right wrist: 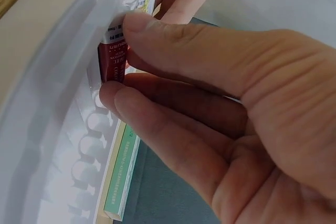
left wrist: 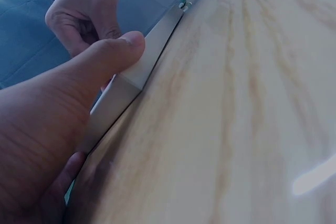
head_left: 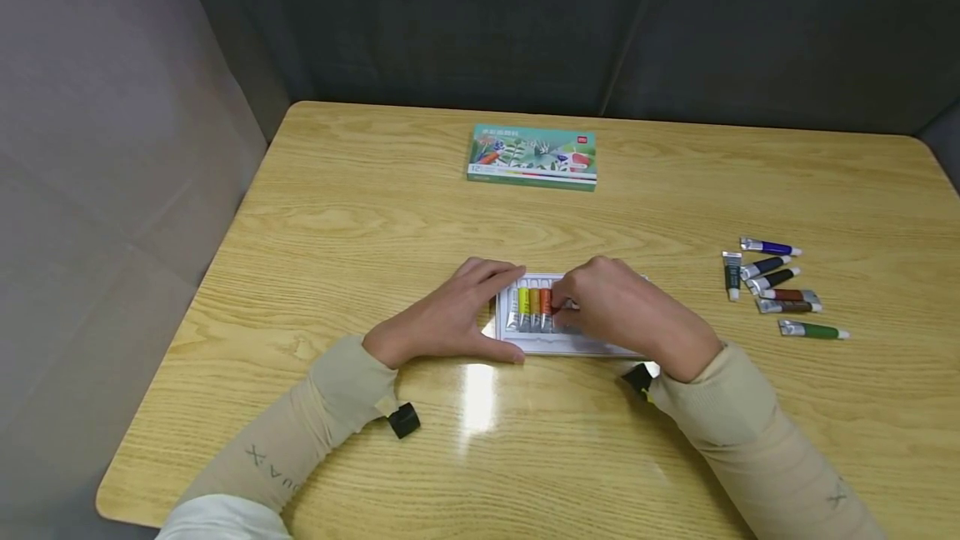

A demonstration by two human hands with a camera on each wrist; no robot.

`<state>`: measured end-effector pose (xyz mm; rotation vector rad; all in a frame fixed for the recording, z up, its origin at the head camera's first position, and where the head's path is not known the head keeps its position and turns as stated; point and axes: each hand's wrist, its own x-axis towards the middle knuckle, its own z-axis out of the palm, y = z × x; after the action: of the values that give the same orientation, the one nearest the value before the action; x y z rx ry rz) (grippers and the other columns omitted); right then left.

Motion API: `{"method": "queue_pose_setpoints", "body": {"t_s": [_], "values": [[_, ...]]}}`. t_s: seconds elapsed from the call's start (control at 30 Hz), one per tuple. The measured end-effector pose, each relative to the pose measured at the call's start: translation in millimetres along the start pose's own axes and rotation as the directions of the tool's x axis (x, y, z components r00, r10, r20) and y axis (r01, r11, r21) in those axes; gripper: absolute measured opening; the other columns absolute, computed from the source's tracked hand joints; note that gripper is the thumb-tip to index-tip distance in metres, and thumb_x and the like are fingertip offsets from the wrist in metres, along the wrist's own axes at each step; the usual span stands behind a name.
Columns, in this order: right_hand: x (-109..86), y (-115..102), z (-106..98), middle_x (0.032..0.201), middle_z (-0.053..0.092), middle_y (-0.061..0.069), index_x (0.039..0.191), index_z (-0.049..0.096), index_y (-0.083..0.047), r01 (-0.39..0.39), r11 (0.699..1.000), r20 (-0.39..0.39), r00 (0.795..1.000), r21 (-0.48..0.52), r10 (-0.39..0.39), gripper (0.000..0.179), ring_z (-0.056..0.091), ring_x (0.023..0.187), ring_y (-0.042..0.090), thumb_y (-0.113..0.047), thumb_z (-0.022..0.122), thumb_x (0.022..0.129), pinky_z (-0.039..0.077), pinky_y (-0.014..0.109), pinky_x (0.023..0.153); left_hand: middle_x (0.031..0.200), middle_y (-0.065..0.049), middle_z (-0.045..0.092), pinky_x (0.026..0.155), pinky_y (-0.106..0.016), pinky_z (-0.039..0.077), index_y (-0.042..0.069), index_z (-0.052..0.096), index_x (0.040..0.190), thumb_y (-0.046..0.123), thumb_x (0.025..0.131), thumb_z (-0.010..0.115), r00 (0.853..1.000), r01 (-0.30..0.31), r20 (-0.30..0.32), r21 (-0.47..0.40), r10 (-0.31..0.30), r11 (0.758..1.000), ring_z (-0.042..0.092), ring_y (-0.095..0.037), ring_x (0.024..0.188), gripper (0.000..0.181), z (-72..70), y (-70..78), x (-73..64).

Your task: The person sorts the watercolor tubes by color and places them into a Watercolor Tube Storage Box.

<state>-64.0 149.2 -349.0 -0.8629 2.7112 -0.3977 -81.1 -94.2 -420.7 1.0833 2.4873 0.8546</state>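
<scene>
A shallow white tray point(head_left: 581, 346) lies on the table, with white, yellow, orange and red paint tubes point(head_left: 534, 311) side by side at its left end. My left hand point(head_left: 457, 315) holds that end, thumb along the near edge and fingers at the far edge. In the left wrist view the thumb presses on the tray's pale wall point(left wrist: 118, 100). My right hand point(head_left: 618, 307) is over the tray beside the row. Its thumb and fingertips pinch a dark red paint tube point(right wrist: 113, 61), as the right wrist view shows. Scalloped slots point(right wrist: 86, 142) without tubes follow; the hand hides them in the head view.
A green illustrated paint box point(head_left: 532, 158) lies behind the tray. To the right, several loose tubes are scattered: a blue tube point(head_left: 771, 247), dark ones, brown ones and a green tube point(head_left: 813, 330). Dark curtains point(head_left: 465, 23) stand behind the wooden table point(head_left: 360, 215).
</scene>
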Motion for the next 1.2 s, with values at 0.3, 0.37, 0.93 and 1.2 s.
{"method": "queue_pose_setpoints", "body": {"t_s": [0.3, 0.37, 0.93, 1.2], "values": [[0.3, 3.9, -1.5, 0.093, 0.081, 0.002, 0.091, 0.082, -0.009, 0.008, 1.0, -0.008, 1.0, 0.022, -0.008, 0.006, 0.073, 0.081, 0.011, -0.006, 0.077, 0.091, 0.062, 0.035, 0.073, 0.162, 0.001, 0.04, 0.122, -0.041, 0.039, 0.016, 0.034, 0.163, 0.067, 0.078, 0.082, 1.0, -0.004, -0.005, 0.009, 0.004, 1.0, 0.036, -0.016, 0.145, 0.11, 1.1, -0.6, 0.7], [0.3, 5.2, -1.6, 0.095, 0.081, 0.003, 0.092, 0.083, -0.009, 0.002, 0.999, -0.003, 1.0, 0.032, -0.002, 0.006, 0.073, 0.083, 0.011, -0.006, 0.077, 0.091, 0.062, 0.036, 0.075, 0.162, 0.001, 0.04, 0.122, -0.041, 0.039, 0.017, 0.034, 0.163, 0.067, 0.078, 0.082, 1.0, -0.004, -0.005, 0.01, 0.004, 1.0, 0.036, -0.016, 0.145, 0.11, 1.3, -0.6, 0.8], [-2.7, 15.1, -6.1, 0.109, 0.081, 0.007, 0.106, 0.082, -0.007, 0.024, 0.998, -0.011, 1.0, 0.057, -0.023, 0.018, 0.076, 0.105, 0.023, -0.001, 0.073, 0.093, 0.062, 0.045, 0.09, 0.162, 0.002, 0.039, 0.122, -0.041, 0.04, 0.018, 0.033, 0.164, 0.067, 0.078, 0.082, 1.0, 0.012, 0.006, -0.003, -0.012, 1.0, 0.035, -0.015, 0.145, 0.11, 1.0, -0.8, 0.7], [-7.0, 18.3, -13.5, 0.108, 0.081, 0.009, 0.107, 0.082, -0.006, -0.004, 0.999, -0.039, 0.999, 0.032, 0.006, 0.019, 0.077, 0.103, 0.025, 0.001, 0.075, 0.09, 0.063, 0.046, 0.089, 0.162, 0.001, 0.04, 0.122, -0.041, 0.04, 0.018, 0.034, 0.163, 0.068, 0.077, 0.082, 1.0, 0.011, 0.001, 0.013, -0.011, 1.0, 0.036, -0.015, 0.144, 0.111, 1.4, -1.2, 1.2]]}}
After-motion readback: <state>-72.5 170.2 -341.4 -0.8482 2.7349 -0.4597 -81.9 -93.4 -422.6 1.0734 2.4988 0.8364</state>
